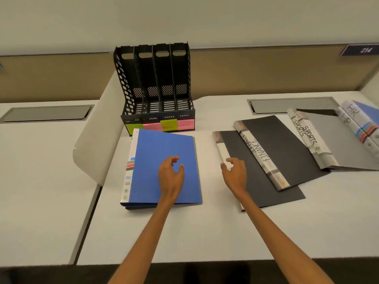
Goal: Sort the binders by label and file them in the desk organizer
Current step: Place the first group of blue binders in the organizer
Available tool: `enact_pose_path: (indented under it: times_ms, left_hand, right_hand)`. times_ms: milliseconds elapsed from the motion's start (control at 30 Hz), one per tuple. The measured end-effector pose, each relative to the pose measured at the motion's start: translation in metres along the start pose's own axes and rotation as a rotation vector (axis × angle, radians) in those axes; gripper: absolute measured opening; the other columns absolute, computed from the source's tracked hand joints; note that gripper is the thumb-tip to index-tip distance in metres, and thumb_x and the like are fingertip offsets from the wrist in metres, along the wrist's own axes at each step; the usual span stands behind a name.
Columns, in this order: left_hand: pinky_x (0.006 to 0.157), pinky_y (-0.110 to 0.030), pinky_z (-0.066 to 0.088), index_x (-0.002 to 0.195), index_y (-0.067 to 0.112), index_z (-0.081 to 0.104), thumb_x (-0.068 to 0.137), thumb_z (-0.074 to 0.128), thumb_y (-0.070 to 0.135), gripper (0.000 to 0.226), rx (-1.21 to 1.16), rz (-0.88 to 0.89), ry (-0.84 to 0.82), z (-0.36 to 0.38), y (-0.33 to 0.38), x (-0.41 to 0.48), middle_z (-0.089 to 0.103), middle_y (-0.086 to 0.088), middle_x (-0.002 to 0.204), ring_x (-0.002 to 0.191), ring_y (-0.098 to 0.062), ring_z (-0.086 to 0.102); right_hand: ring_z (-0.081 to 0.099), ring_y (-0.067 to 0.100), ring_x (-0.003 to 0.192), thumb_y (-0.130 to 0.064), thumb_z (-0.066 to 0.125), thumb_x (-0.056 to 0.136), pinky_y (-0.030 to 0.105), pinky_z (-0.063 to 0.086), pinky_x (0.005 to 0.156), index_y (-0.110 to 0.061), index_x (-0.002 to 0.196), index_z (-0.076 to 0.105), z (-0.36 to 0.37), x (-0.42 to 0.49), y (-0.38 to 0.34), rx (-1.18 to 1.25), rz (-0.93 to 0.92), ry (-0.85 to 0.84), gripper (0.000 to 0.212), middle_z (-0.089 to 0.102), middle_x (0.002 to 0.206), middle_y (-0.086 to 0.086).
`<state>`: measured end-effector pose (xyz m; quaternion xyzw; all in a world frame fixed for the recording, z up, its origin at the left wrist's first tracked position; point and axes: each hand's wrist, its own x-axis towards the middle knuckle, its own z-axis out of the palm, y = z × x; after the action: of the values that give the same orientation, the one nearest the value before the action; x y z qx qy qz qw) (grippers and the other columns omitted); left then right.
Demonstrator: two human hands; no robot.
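- The white laminate desk (205, 232) carries everything. Binders are spread over its right half, well apart from the rack.
- The black perforated plastic desk organizer (127, 83) stands upright at the back with four slots, all of them showing bare floors; nothing is filed yet.
- Two dark grey flat binders with white spines overlap at the right. The upper one (287, 144) reads FINANCE, and the lower one (272, 193) has a spine I cannot read.
- Two pale grey binders marked SPORTS (307, 134) lie further right, with the white-spined HR binders (352, 117) beyond them at the frame edge.
- The blue plastic-covered binder (164, 146) lies flat just in front of the organizer. Its label is not legible.
- The left hand (171, 173) hangs over the blue cover with loosely curled fingers, holding nothing.
- The right hand (235, 171) sits at the spine of the lower dark binder. I cannot tell whether it pinches the spine or only touches it.
- The green and pink sticky notes (160, 126) on the organizer's front are blurred.
- Risks: lifting the lower binder would likely drag or tip the FINANCE one resting across it. An unread spine could also end up in the wrong slot, and a hard push could shove the rack backwards.
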<state>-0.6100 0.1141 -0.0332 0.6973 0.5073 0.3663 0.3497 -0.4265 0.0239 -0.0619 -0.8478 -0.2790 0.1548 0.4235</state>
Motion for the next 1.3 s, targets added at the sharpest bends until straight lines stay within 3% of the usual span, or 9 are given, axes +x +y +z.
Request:
enact_pose_path:
  times_ms: [133, 267, 467, 633, 733, 800, 933, 1133, 1300]
  left_hand:
    - [0.075, -0.015, 0.045, 0.112, 0.012, 0.065, 0.089, 0.065, 0.011, 0.023, -0.053, 0.01, -0.115, 0.044, 0.02, -0.012, 0.066, 0.001, 0.107, 0.094, -0.014, 0.06]
    - [0.074, -0.024, 0.051, 0.113, 0.018, 0.064, 0.088, 0.066, 0.022, 0.026, 0.003, -0.098, -0.378, 0.091, 0.041, -0.018, 0.069, 0.002, 0.104, 0.086, -0.012, 0.063]
    - [0.091, -0.033, 0.047, 0.129, 0.007, 0.056, 0.085, 0.069, 0.033, 0.052, 0.098, -0.213, -0.674, 0.168, 0.08, -0.026, 0.068, -0.008, 0.113, 0.11, -0.025, 0.062]
    - [0.066, -0.032, 0.044, 0.078, 0.013, 0.044, 0.085, 0.067, 0.037, 0.034, 0.197, -0.235, -0.738, 0.219, 0.109, -0.03, 0.047, -0.001, 0.075, 0.074, -0.019, 0.052]
    - [0.084, -0.038, 0.047, 0.106, 0.007, 0.055, 0.088, 0.063, 0.041, 0.039, 0.388, -0.154, -0.78, 0.249, 0.118, -0.037, 0.052, -0.01, 0.111, 0.107, -0.029, 0.053]
    - [0.096, -0.043, 0.043, 0.136, -0.002, 0.04, 0.09, 0.058, 0.049, 0.07, 0.507, -0.095, -0.761, 0.268, 0.122, -0.047, 0.038, -0.017, 0.136, 0.128, -0.033, 0.037]
    - [0.1, -0.04, 0.041, 0.142, -0.007, 0.026, 0.091, 0.056, 0.052, 0.083, 0.496, -0.145, -0.631, 0.297, 0.127, -0.067, 0.03, -0.017, 0.139, 0.127, -0.032, 0.033]
    - [0.1, -0.041, 0.042, 0.129, 0.004, 0.039, 0.08, 0.077, 0.023, 0.065, 0.176, -0.483, -0.39, 0.318, 0.143, -0.07, 0.041, -0.02, 0.136, 0.126, -0.035, 0.037]
    - [0.09, -0.044, 0.055, 0.122, 0.008, 0.05, 0.068, 0.082, 0.002, 0.064, -0.21, -0.564, -0.315, 0.302, 0.136, -0.052, 0.063, -0.012, 0.124, 0.111, -0.029, 0.063]
  right_hand:
    - [0.058, 0.023, 0.104, -0.026, 0.062, 0.092, 0.042, 0.05, 0.093, -0.016, 0.116, 0.059, -0.039, 0.019, 0.028, -0.012, 0.019, 0.073, 0.027, 0.054, 0.124, 0.007]
    - [0.056, 0.026, 0.11, -0.028, 0.062, 0.091, 0.043, 0.051, 0.093, -0.015, 0.117, 0.059, -0.076, 0.037, 0.054, -0.034, 0.096, 0.135, 0.029, 0.054, 0.125, 0.009]
    - [0.05, 0.03, 0.118, -0.032, 0.063, 0.091, 0.045, 0.048, 0.096, -0.014, 0.126, 0.054, -0.133, 0.067, 0.1, -0.144, 0.236, 0.165, 0.04, 0.05, 0.13, 0.012]
    - [0.043, 0.034, 0.128, -0.037, 0.063, 0.09, 0.052, 0.043, 0.102, -0.01, 0.139, 0.043, -0.167, 0.089, 0.137, -0.233, 0.342, 0.091, 0.059, 0.042, 0.14, 0.017]
    - [0.039, 0.033, 0.133, -0.04, 0.06, 0.092, 0.05, 0.04, 0.106, -0.009, 0.141, 0.041, -0.174, 0.096, 0.154, -0.294, 0.327, 0.016, 0.062, 0.039, 0.145, 0.016]
    - [0.037, 0.031, 0.134, -0.041, 0.057, 0.093, 0.046, 0.038, 0.107, -0.01, 0.14, 0.045, -0.174, 0.096, 0.162, -0.367, 0.27, -0.023, 0.057, 0.041, 0.144, 0.014]
    - [0.039, 0.029, 0.132, -0.037, 0.053, 0.096, 0.043, 0.038, 0.106, -0.012, 0.138, 0.05, -0.174, 0.096, 0.168, -0.341, 0.225, -0.042, 0.048, 0.046, 0.142, 0.012]
    - [0.04, 0.027, 0.131, -0.024, 0.046, 0.1, 0.04, 0.039, 0.106, -0.011, 0.139, 0.05, -0.167, 0.087, 0.169, -0.321, 0.142, -0.108, 0.041, 0.048, 0.141, 0.011]
    - [0.049, 0.027, 0.125, -0.017, 0.045, 0.099, 0.037, 0.042, 0.103, -0.011, 0.134, 0.057, -0.174, 0.096, 0.166, -0.238, 0.121, -0.162, 0.037, 0.054, 0.136, 0.011]
